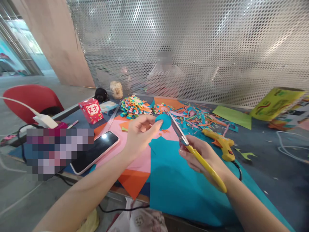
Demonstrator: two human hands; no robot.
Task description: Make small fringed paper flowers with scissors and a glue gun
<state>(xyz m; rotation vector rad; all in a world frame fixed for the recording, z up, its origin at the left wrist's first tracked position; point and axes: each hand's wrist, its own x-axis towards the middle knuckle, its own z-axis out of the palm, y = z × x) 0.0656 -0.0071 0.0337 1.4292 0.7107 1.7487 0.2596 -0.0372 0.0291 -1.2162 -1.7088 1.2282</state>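
Observation:
Between the thumb and fingers of my left hand [142, 132] is a small blue paper circle [166, 121], held up over the table. My right hand [202, 154] grips a pair of yellow-handled scissors [201, 162]. Their blades point up and to the left, close beside the circle's right edge; whether they touch it I cannot tell. Below my hands lie a large blue paper sheet [183, 190], a pink sheet [142, 158] and an orange sheet [134, 182]. Behind the circle, a heap of colourful paper strips [198, 116] is spread out.
A yellow glue gun [223, 145] lies right of my right hand. At left are a phone [96, 151] and a red box [91, 111]. Further back sit a fringed paper ball [134, 107] and a green sheet [233, 116]. A perforated metal panel [193, 42] rises behind the table.

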